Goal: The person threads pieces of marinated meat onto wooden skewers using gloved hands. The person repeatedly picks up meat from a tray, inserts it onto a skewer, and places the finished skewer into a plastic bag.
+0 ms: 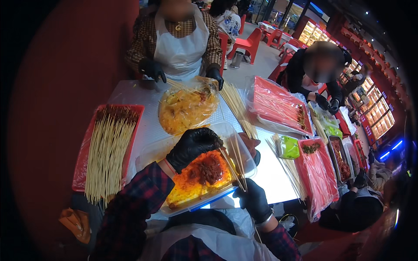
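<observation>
My right hand point(253, 199), in a black glove, grips several bamboo skewers point(237, 163) at the near right corner of a clear plastic tub point(243, 140). The skewers slant up over the tub. My left hand point(194, 148), also black-gloved, is above the tub with its fingers curled in near one skewer's upper end. Dark matter shows at those fingertips, but what lies between them is hidden. Below, a mound of red marinated meat point(209, 169) sits in orange-red oily sauce on the tub's bottom.
Left stands a red tray point(75, 176) of loaded skewers. Beyond the tub is a plastic-covered heap of yellowish food point(187, 107), with a gloved co-worker point(181, 42) behind it. Bare skewers point(240, 111) and a lined red tray point(271, 91) lie right. Another person point(320, 71) works farther right.
</observation>
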Demonstrator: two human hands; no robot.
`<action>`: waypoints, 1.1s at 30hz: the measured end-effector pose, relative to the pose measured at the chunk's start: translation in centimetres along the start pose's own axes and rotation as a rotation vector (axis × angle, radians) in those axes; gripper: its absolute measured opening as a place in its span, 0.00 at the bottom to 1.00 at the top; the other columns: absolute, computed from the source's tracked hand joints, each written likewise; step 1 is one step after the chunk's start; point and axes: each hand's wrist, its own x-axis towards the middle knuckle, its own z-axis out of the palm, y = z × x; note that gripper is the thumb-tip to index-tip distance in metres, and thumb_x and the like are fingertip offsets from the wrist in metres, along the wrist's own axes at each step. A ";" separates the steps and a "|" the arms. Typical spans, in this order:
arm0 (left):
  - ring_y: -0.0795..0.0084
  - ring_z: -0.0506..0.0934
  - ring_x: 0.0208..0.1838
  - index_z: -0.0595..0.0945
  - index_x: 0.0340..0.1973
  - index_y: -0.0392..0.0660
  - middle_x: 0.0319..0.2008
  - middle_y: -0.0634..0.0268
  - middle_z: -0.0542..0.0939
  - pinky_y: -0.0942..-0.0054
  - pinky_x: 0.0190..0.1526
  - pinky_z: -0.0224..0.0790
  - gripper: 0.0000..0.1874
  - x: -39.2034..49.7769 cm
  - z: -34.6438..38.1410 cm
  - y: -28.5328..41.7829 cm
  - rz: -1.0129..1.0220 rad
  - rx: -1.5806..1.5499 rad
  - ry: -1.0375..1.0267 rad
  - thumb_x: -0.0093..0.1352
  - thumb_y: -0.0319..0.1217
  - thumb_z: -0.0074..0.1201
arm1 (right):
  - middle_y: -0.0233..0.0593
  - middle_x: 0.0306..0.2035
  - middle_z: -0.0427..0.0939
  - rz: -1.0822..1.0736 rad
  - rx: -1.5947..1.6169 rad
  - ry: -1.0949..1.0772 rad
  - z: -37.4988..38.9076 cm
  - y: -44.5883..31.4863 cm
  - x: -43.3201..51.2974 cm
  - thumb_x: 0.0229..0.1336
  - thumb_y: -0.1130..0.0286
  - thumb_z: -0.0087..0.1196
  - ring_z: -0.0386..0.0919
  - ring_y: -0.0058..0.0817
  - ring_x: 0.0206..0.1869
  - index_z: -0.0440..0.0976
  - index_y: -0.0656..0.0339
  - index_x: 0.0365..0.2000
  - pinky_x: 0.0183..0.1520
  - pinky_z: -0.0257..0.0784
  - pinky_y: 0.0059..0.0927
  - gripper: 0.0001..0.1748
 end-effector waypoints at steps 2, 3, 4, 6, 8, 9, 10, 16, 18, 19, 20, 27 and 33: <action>0.77 0.75 0.36 0.78 0.33 0.37 0.31 0.64 0.78 0.79 0.42 0.68 0.07 0.1 -0.2 -0.6 -0.006 -0.009 0.003 0.59 0.23 0.55 | 0.36 0.26 0.74 0.029 0.134 0.009 -0.1 0.5 0.2 0.53 0.82 0.47 0.71 0.16 0.20 0.69 0.65 0.37 0.18 0.63 0.15 0.09; 0.77 0.76 0.36 0.78 0.33 0.37 0.31 0.64 0.79 0.78 0.42 0.68 0.07 0.1 -0.2 -0.8 0.002 -0.002 0.003 0.58 0.23 0.57 | 0.36 0.26 0.74 0.061 0.143 0.006 -0.1 0.4 0.1 0.54 0.82 0.47 0.71 0.16 0.20 0.68 0.65 0.37 0.18 0.63 0.15 0.09; 0.77 0.76 0.36 0.78 0.32 0.37 0.31 0.64 0.79 0.78 0.42 0.69 0.08 0.2 -0.2 -1.0 0.010 0.006 0.003 0.58 0.23 0.58 | 0.36 0.26 0.74 0.092 0.153 0.002 -0.2 0.2 0.2 0.54 0.82 0.47 0.71 0.16 0.21 0.68 0.65 0.36 0.19 0.64 0.15 0.08; 0.78 0.75 0.35 0.77 0.31 0.37 0.30 0.65 0.78 0.78 0.41 0.68 0.08 0.2 -0.4 -1.5 0.025 0.109 0.004 0.57 0.23 0.59 | 0.35 0.26 0.74 0.078 0.154 0.009 -0.2 0.4 0.0 0.54 0.82 0.46 0.71 0.16 0.22 0.68 0.65 0.37 0.20 0.64 0.16 0.08; 0.76 0.76 0.37 0.77 0.31 0.36 0.30 0.63 0.78 0.78 0.44 0.68 0.07 0.0 -0.6 -1.6 0.020 0.202 -0.009 0.58 0.22 0.57 | 0.34 0.27 0.74 -0.012 0.137 0.029 0.0 1.4 0.0 0.55 0.82 0.46 0.70 0.14 0.22 0.68 0.65 0.38 0.21 0.65 0.16 0.09; 0.76 0.76 0.37 0.77 0.31 0.36 0.30 0.63 0.78 0.78 0.43 0.68 0.06 0.2 -0.7 -1.7 -0.012 0.154 0.000 0.58 0.22 0.57 | 0.32 0.29 0.75 -0.073 0.188 0.059 0.1 1.6 0.2 0.56 0.79 0.45 0.65 0.10 0.20 0.68 0.65 0.42 0.21 0.61 0.14 0.12; 0.77 0.75 0.36 0.77 0.31 0.36 0.30 0.63 0.78 0.78 0.42 0.68 0.06 0.2 -0.8 -2.1 -0.027 0.146 -0.006 0.58 0.23 0.57 | 0.32 0.29 0.75 -0.068 0.259 0.027 -0.2 1.7 0.1 0.57 0.78 0.45 0.63 0.10 0.19 0.68 0.65 0.44 0.21 0.58 0.13 0.13; 0.81 0.71 0.26 0.78 0.31 0.41 0.24 0.68 0.75 0.84 0.27 0.61 0.07 0.1 -0.7 -2.9 -0.227 0.046 -0.034 0.62 0.32 0.53 | 0.29 0.25 0.73 0.127 0.307 0.134 0.0 1.5 -0.3 0.55 0.78 0.48 0.61 0.10 0.16 0.71 0.64 0.41 0.18 0.55 0.13 0.11; 0.81 0.72 0.27 0.78 0.31 0.41 0.25 0.68 0.76 0.84 0.28 0.62 0.07 0.2 -0.6 -2.8 -0.339 0.045 0.042 0.63 0.32 0.51 | 0.28 0.24 0.73 0.092 0.247 0.178 0.0 1.5 -0.5 0.54 0.78 0.49 0.62 0.11 0.16 0.71 0.64 0.40 0.18 0.56 0.13 0.11; 0.81 0.72 0.27 0.78 0.30 0.41 0.25 0.68 0.76 0.84 0.28 0.62 0.07 0.2 -0.5 -2.7 -0.394 0.046 0.079 0.63 0.32 0.50 | 0.28 0.24 0.73 0.086 0.263 0.176 0.0 1.6 -0.5 0.54 0.78 0.49 0.62 0.11 0.16 0.71 0.64 0.40 0.19 0.56 0.13 0.11; 0.79 0.73 0.28 0.77 0.30 0.41 0.26 0.69 0.76 0.82 0.30 0.64 0.08 0.0 -1.1 -3.6 -0.422 0.165 0.018 0.64 0.33 0.47 | 0.28 0.24 0.72 0.078 0.277 0.164 0.1 1.6 -0.4 0.54 0.78 0.49 0.62 0.11 0.17 0.71 0.64 0.40 0.19 0.57 0.13 0.11; 0.58 0.76 0.41 0.78 0.40 0.45 0.37 0.56 0.78 0.67 0.44 0.67 0.12 -1.0 1.2 -6.9 -0.460 1.074 -0.291 0.63 0.31 0.42 | 0.27 0.23 0.71 0.059 0.302 0.180 1.0 1.6 -0.4 0.54 0.78 0.48 0.63 0.11 0.18 0.71 0.64 0.40 0.20 0.57 0.14 0.11; 0.59 0.75 0.46 0.75 0.45 0.47 0.44 0.56 0.76 0.68 0.48 0.65 0.16 -0.9 2.3 -6.2 -0.586 1.245 -0.368 0.61 0.31 0.46 | 0.32 0.24 0.73 0.062 0.294 0.170 1.1 2.0 -0.4 0.54 0.79 0.45 0.64 0.12 0.17 0.71 0.66 0.40 0.19 0.59 0.13 0.12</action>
